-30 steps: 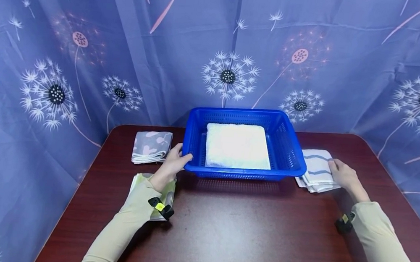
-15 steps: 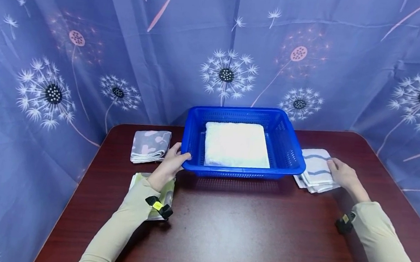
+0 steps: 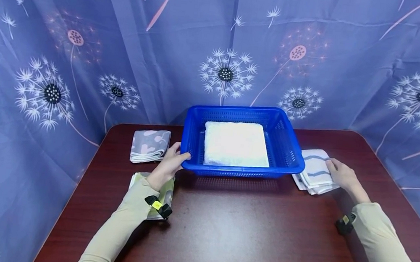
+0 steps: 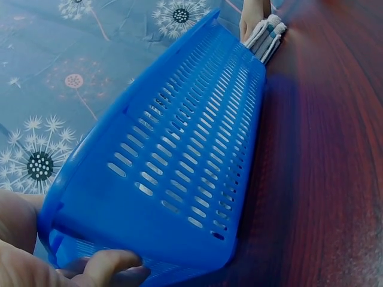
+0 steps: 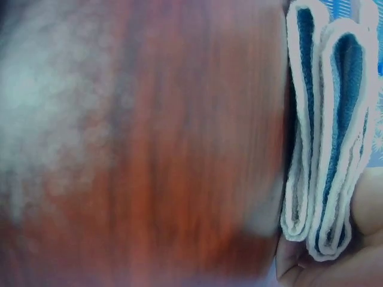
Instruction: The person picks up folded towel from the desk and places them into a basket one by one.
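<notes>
A blue plastic basket (image 3: 242,171) with slotted walls stands near the back of the table, a folded white towel (image 3: 236,144) inside it. My left hand (image 3: 169,166) grips its left front corner, thumb over the rim; the left wrist view shows fingers curled at the basket's end wall (image 4: 173,179). At the basket's right, my right hand (image 3: 345,177) holds the right edge of a folded white towel with grey-blue stripes (image 3: 315,168). In the right wrist view, this striped towel's folded layers (image 5: 326,131) sit between thumb and fingers. The basket's right rim overlaps the towel's left side.
A folded grey towel with pink shapes (image 3: 150,144) lies left of the basket. Under my left forearm is a yellow-green towel (image 3: 168,192), partly hidden. A blue dandelion-print curtain (image 3: 163,59) hangs behind and beside the dark red wooden table (image 3: 238,230).
The head view has drifted slightly. My right hand and the striped towel have shifted very slightly left, towards the basket. My left hand keeps its grip on the basket.
</notes>
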The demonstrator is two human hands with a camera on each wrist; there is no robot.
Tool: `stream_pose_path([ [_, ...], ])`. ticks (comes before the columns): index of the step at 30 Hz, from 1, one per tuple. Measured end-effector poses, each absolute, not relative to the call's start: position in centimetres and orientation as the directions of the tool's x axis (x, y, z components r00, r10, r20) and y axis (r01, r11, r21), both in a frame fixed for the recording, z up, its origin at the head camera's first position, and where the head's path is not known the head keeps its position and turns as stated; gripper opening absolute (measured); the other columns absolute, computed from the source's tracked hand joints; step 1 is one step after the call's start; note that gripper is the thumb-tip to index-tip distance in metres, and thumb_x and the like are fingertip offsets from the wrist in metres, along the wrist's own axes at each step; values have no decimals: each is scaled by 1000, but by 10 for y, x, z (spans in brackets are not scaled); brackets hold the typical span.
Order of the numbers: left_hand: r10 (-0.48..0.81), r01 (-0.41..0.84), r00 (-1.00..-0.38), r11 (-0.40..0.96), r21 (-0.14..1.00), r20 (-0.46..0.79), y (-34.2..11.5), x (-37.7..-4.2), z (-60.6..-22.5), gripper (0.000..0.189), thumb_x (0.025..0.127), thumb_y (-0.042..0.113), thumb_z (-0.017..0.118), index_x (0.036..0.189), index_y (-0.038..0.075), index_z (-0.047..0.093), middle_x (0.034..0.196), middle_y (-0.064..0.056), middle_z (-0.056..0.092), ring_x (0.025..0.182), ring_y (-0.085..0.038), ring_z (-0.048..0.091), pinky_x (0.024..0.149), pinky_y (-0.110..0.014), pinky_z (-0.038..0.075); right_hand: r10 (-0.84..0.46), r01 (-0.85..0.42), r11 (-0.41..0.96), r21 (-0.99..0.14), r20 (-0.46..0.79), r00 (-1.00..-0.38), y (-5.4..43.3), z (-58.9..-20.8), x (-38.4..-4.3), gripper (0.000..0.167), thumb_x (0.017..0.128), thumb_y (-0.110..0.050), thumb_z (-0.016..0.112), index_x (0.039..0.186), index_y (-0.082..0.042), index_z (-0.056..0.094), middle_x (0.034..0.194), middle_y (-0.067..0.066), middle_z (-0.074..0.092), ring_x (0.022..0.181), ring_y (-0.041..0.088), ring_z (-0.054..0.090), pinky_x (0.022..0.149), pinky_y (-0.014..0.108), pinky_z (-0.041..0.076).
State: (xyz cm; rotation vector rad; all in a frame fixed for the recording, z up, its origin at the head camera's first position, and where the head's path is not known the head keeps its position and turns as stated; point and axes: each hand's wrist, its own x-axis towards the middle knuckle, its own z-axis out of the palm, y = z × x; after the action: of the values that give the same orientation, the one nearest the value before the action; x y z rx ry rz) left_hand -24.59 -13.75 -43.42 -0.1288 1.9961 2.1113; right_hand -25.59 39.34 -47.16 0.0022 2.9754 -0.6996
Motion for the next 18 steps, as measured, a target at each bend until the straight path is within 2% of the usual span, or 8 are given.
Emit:
stream_pose_path([
  [8, 116, -216, -971, -39, 976, -211, -138, -247, -436, 46, 86, -6, 45, 131, -2, 37, 135, -31, 46, 117, -36, 50, 79, -28, 51, -29, -1, 901, -433, -58, -998, 393, -472, -254, 56, 105, -34, 22, 135, 11, 38, 130, 43, 41, 116, 65, 37, 96, 68, 33],
  [13, 109, -206, -973, -27, 978, -202, -138, -247, -437, 44, 88, -5, 46, 131, -2, 38, 132, -29, 49, 110, -30, 53, 78, -26, 51, -35, -5, 902, -432, -61, -998, 392, -471, -253, 56, 105, -34, 22, 135, 11, 37, 130, 44, 41, 116, 65, 38, 97, 68, 32],
  [18, 99, -200, -976, -32, 979, -196, -139, -246, -436, 40, 89, -4, 46, 128, -2, 39, 116, -20, 56, 96, -18, 58, 74, -25, 52, -36, 4, 898, -439, -83, -996, 390, -470, -252, 59, 105, -36, 21, 137, 11, 35, 133, 44, 38, 119, 65, 35, 98, 69, 31],
])
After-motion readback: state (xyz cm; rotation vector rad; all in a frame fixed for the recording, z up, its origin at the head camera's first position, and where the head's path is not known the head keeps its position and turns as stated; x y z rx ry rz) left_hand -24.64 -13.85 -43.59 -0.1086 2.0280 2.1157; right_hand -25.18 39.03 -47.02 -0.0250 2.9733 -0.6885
